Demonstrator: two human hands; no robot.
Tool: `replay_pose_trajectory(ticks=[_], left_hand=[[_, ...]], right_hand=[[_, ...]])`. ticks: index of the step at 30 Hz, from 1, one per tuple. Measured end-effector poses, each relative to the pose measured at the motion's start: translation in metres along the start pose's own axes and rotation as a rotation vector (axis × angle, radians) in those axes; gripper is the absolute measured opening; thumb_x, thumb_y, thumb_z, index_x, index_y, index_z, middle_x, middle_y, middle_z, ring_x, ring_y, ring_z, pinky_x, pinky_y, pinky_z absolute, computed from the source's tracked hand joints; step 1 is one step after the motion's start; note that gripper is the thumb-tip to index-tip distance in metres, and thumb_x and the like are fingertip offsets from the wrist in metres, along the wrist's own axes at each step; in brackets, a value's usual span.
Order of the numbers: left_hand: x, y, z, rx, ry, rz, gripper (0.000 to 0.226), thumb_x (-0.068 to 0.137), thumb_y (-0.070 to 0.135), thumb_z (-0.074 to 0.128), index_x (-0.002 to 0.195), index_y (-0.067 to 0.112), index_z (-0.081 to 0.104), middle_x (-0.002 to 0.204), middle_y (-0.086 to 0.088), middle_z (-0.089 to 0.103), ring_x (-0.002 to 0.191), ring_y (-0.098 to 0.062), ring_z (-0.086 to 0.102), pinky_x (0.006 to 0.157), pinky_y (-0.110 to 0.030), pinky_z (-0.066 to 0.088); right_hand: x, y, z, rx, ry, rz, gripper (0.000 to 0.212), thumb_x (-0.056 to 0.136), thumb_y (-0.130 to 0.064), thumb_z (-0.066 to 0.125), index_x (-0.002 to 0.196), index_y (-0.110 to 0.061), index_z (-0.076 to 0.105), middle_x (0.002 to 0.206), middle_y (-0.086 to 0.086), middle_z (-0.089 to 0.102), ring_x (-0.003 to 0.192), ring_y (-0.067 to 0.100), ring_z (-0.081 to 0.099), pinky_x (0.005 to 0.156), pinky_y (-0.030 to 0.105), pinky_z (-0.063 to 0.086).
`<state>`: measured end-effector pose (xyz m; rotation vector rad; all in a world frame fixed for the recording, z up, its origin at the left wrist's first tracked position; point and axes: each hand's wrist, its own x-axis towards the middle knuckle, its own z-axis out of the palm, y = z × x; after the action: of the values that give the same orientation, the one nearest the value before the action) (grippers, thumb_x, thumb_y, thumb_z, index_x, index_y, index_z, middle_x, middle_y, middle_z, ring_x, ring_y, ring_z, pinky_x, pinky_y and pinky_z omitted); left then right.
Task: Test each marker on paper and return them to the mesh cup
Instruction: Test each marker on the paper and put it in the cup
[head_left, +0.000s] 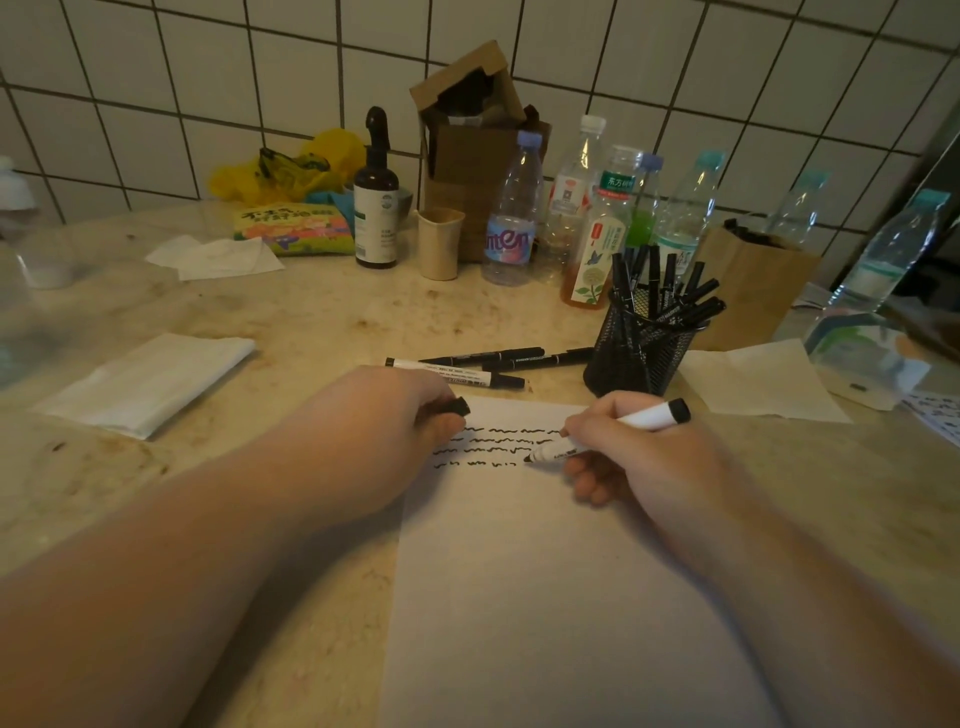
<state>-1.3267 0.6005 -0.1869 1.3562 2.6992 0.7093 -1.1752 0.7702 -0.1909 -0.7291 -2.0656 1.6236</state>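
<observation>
Three markers (462, 366) lay side by side on the bench (311, 312), just past the top edge of my paper (545, 597). My right hand (639, 452) curled around a white marker (602, 434), and its black tip touched the paper at the end of the lowest wavy black line (475, 463). My left hand (395, 415) rested on the paper's top left corner, fingers closed around a black cap (454, 406). Just beyond my right hand stood the mesh cup (641, 353), full of black markers. Plastic bottles (511, 218) stood behind it by the tiled wall.
</observation>
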Motion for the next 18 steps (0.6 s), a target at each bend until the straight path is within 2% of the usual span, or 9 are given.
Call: replay_pose_trajectory(ticks=[18], left_hand=[[0.0007,-0.0013,0.0006,0.011,0.020,0.007,0.019,0.095,0.044,0.050,0.095,0.032,0.064,0.084,0.010,0.067,0.075,-0.006,0.059,0.070,-0.030,0.052]], right_hand=[[0.0048,0.0030,-0.0004,-0.056,0.048,0.026,0.014,0.086,-0.015,0.067,0.083,-0.001,0.070,0.068,0.017,0.073,0.056,0.023,0.067,0.055,0.032,0.053]])
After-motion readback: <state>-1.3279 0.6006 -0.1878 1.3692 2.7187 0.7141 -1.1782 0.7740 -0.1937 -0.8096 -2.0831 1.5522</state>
